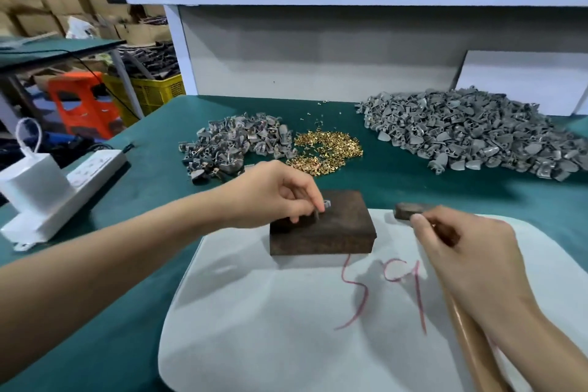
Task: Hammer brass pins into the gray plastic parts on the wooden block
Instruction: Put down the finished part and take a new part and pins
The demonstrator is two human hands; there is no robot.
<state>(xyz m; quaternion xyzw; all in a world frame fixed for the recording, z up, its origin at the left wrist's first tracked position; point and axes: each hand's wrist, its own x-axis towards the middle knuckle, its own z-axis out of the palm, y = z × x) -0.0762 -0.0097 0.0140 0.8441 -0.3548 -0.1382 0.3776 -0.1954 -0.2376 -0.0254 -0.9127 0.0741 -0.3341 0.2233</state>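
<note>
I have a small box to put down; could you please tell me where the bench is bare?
Bare green mat lies between the power strip and the wooden block, and the white pad is free nearer you. The back is crowded with piles.

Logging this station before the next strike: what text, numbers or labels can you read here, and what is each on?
"5c1" (roughly; loose red handwriting): on the white pad under the wooden block.
Power strip: markings too blurred to read.
No other text.
</note>
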